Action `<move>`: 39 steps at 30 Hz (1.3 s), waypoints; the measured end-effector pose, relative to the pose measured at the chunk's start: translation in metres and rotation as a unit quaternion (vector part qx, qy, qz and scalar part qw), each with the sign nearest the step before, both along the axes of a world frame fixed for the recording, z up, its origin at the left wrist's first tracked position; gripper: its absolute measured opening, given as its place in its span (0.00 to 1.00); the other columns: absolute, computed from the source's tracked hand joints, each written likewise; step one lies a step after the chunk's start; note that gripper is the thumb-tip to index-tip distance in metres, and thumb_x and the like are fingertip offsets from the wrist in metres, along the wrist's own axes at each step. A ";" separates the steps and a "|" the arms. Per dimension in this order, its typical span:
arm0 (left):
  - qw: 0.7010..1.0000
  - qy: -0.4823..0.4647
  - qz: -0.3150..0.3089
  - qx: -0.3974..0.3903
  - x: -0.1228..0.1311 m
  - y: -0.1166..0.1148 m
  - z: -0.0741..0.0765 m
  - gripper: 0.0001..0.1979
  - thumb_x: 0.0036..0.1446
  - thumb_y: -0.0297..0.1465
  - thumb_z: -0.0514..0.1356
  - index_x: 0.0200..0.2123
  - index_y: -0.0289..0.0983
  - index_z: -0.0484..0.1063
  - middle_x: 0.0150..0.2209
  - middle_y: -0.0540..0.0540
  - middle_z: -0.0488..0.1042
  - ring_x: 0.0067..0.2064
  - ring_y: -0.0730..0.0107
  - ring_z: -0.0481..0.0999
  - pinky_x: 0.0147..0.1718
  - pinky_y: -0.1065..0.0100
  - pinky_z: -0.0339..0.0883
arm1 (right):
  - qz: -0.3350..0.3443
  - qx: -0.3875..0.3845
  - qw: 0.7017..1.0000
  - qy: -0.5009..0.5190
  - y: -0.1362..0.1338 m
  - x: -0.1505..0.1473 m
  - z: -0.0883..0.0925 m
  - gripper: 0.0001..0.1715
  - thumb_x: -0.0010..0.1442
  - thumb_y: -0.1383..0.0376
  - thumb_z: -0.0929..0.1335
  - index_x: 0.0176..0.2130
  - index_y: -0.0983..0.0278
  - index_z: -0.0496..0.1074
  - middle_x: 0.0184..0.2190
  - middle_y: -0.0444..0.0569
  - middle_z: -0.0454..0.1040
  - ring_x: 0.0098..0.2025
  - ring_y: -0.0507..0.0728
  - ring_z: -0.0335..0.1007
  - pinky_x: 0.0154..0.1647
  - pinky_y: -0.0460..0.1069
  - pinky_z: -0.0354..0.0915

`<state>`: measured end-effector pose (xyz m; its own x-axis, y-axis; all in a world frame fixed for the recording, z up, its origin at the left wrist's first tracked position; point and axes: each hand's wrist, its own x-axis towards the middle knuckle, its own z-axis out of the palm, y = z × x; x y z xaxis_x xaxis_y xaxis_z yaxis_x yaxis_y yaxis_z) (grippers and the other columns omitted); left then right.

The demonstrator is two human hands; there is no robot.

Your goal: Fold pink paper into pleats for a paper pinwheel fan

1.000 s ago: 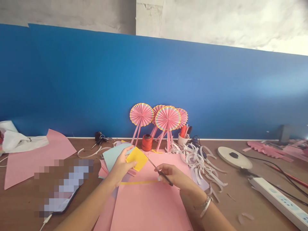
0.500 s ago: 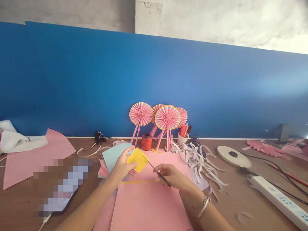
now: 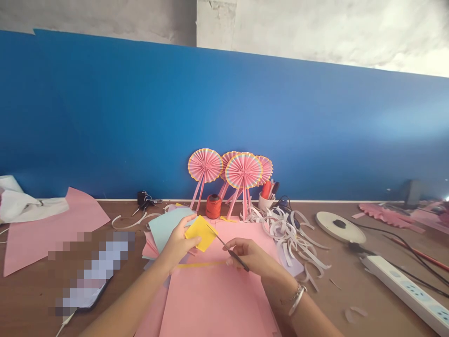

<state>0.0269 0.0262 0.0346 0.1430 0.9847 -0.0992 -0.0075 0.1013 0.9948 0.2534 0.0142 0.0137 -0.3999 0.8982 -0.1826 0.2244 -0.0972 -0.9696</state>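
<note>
Left hand [image 3: 177,243] is pinching yellow paper [image 3: 200,232] between thumb and fingers. Right hand [image 3: 253,257] is gripping a thin tool [image 3: 228,249], its long axis slanting away-left, its tip reaching the paper. Beyond the right hand, a cup [image 3: 264,202] is holding red pens [image 3: 267,190].

Bare worktop [image 3: 354,285] lay open right of the pink sheet [image 3: 213,299]; paper strips [image 3: 291,234], a spool [image 3: 213,206] and fans [image 3: 242,171] crowded the far side.

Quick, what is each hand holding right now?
Left hand: closed on a yellow paper piece.
Right hand: closed on a thin dark tool.
</note>
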 end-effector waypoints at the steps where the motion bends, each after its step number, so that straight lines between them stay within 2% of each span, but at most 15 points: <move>1: 1.000 0.000 0.001 0.000 0.000 0.000 0.000 0.40 0.46 0.27 0.62 0.62 0.39 0.50 0.35 0.45 0.74 0.31 0.65 0.76 0.25 0.69 0.70 | -0.002 -0.002 1.000 0.001 0.000 0.000 0.000 0.18 0.44 0.64 0.73 0.38 0.66 0.72 0.16 0.36 0.65 0.17 0.46 0.57 0.17 0.42 0.51; 20: 1.000 0.005 -0.003 0.003 0.000 -0.001 0.001 0.40 0.46 0.28 0.62 0.62 0.38 0.50 0.35 0.46 0.73 0.31 0.66 0.75 0.25 0.69 0.69 | 0.001 0.005 1.000 0.028 0.004 0.003 -0.013 0.19 0.43 0.64 0.74 0.37 0.66 0.72 0.14 0.36 0.65 0.16 0.46 0.58 0.16 0.42 0.53; 39: 1.000 -0.003 -0.019 -0.003 -0.001 0.000 -0.003 0.40 0.44 0.31 0.64 0.61 0.40 0.52 0.37 0.45 0.74 0.33 0.63 0.76 0.27 0.68 0.68 | -0.003 0.001 1.000 0.002 0.006 0.004 -0.011 0.20 0.41 0.63 0.75 0.36 0.67 0.74 0.15 0.39 0.69 0.17 0.49 0.63 0.17 0.43 0.57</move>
